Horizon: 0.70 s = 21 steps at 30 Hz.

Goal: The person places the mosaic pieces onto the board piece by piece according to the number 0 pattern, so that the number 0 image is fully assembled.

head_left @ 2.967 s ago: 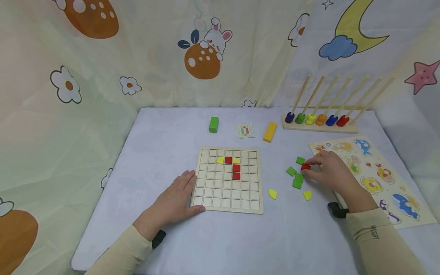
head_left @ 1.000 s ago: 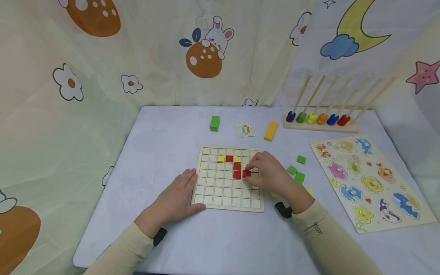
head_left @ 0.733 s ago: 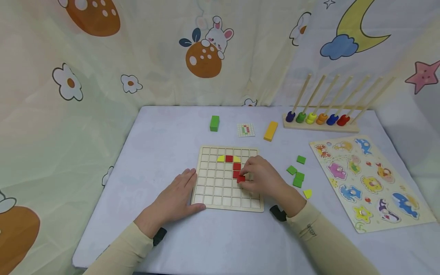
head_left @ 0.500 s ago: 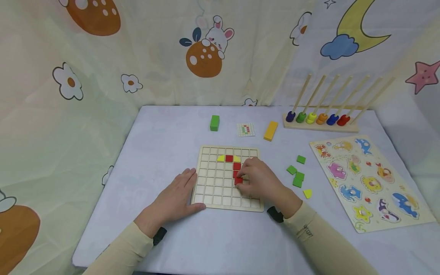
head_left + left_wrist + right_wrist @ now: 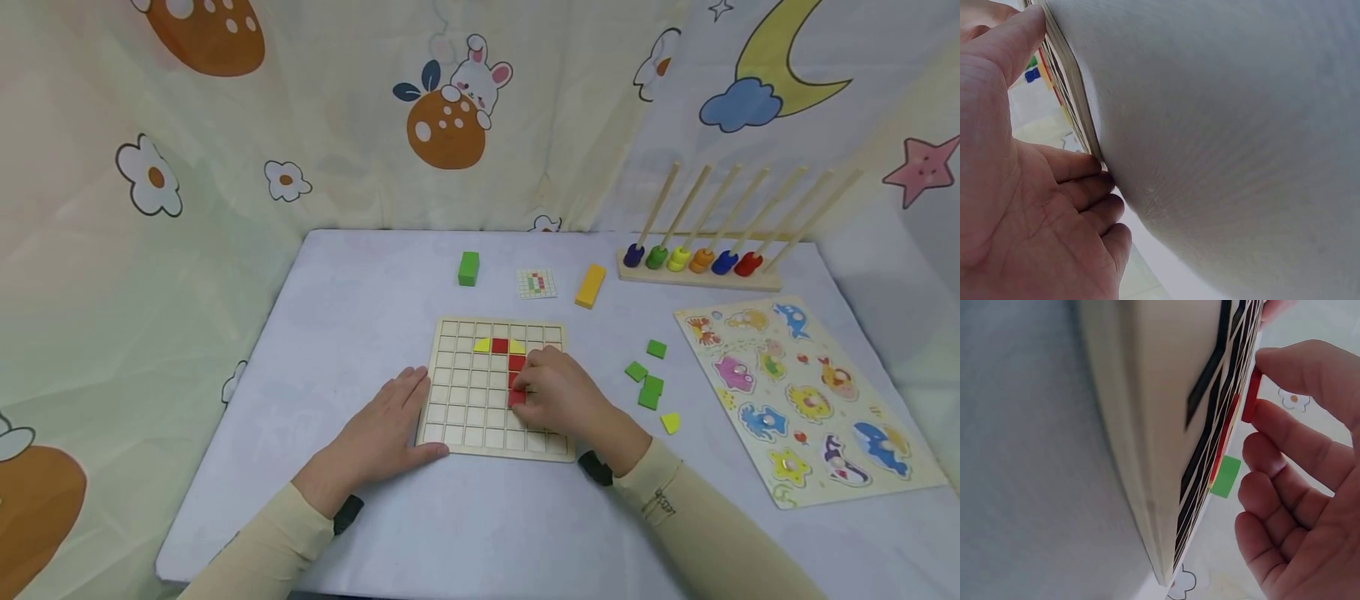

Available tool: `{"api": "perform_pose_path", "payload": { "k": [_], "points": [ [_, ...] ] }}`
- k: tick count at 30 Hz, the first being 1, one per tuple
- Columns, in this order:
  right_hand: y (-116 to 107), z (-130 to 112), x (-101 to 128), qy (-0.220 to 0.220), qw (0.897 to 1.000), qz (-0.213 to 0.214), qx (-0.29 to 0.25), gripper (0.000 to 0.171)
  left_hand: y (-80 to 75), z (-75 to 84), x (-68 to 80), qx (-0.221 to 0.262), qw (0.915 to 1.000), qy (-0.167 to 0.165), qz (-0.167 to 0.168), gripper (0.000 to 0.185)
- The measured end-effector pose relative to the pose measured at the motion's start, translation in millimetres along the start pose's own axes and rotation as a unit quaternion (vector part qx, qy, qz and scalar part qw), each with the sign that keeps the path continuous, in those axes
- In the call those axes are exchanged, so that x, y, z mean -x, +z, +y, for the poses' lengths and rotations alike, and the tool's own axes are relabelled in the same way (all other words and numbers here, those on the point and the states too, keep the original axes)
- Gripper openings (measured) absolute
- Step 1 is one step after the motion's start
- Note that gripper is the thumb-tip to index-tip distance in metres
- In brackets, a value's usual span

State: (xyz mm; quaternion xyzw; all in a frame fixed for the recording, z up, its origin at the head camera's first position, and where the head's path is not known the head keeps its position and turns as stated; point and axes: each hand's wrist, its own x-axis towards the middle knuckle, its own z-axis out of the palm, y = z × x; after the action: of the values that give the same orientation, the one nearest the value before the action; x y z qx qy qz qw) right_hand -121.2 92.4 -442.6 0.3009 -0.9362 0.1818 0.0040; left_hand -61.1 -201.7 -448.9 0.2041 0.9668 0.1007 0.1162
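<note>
A wooden grid board (image 5: 468, 417) lies in front of me. It carries three red square tiles (image 5: 516, 363) in a bent column and two yellow quarter-round pieces (image 5: 482, 345) in an upper row. My right hand (image 5: 525, 393) pinches a fourth red tile (image 5: 516, 399) over the cell just under that column. In the right wrist view the red tile (image 5: 1250, 394) sits between thumb and finger just off the board face (image 5: 1210, 444). My left hand (image 5: 405, 417) lies flat against the board's left edge. Its fingers (image 5: 1085, 187) touch the board rim (image 5: 1075, 81).
Right of the board lie loose green tiles (image 5: 648, 379) and a yellow quarter piece (image 5: 670, 423). Behind it stand a green block (image 5: 468, 268), a pattern card (image 5: 536, 283) and a yellow block (image 5: 590, 286). A bead rack (image 5: 697, 262) and an animal puzzle (image 5: 810, 400) fill the right side.
My right hand carried the red tile from the loose pile to the board, then shifted it left and down to the cell under the red column. The left hand stayed put.
</note>
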Motion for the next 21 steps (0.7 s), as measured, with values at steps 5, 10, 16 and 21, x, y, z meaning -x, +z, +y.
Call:
{"api": "perform_pose_path", "payload": {
  "k": [5, 10, 16, 21],
  "points": [
    [1.9, 1.3, -0.1, -0.001, 1.000, -0.004, 0.007, 0.015, 1.7, -1.2, -1.0, 0.004, 1.0000, -0.003, -0.001, 0.109],
    [3.1, 1.1, -0.3, 0.005, 1.000, -0.013, 0.012, 0.017, 2.7, -1.7, -0.9, 0.005, 1.0000, -0.005, 0.000, 0.109],
    [3.1, 0.0, -1.1, 0.007, 1.000, -0.015, 0.012, 0.018, 4.0, -3.1, -0.7, 0.004, 1.0000, -0.004, 0.000, 0.110],
    [4.3, 0.7, -1.3, 0.006, 1.000, -0.012, 0.013, 0.019, 3.7, -3.2, -0.5, 0.009, 1.0000, -0.003, 0.001, 0.110]
  ]
}}
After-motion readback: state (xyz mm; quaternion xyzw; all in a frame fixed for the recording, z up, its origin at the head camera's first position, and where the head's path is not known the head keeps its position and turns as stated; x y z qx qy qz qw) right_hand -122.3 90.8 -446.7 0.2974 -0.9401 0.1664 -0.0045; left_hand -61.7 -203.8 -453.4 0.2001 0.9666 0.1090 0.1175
